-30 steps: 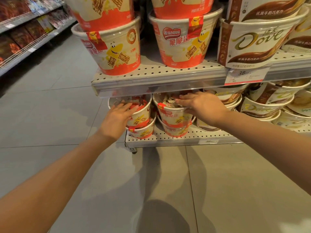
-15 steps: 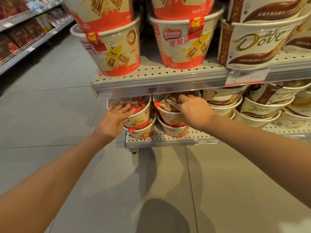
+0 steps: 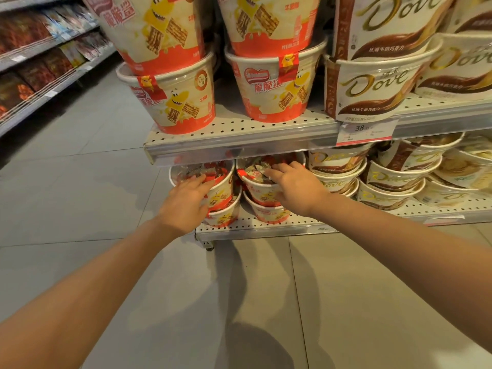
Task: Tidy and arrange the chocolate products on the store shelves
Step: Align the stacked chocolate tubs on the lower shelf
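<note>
Chocolate tubs [image 3: 262,194] half hidden under shelf lip [image 3: 239,153]; left hand [image 3: 186,201] and right hand [image 3: 295,187] rest flat, grip released

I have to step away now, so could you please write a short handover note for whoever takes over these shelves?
Left hand: fingers lie on the left red wafer tub, bottom shelf.
Right hand: fingers spread over the neighbouring red wafer tub.
Both tubs sit stacked on lower tubs, beside the Dove tubs.
Done: upper shelf looks orderly.
Left: square up these two stacks, then check the leaning Dove tubs.
</note>
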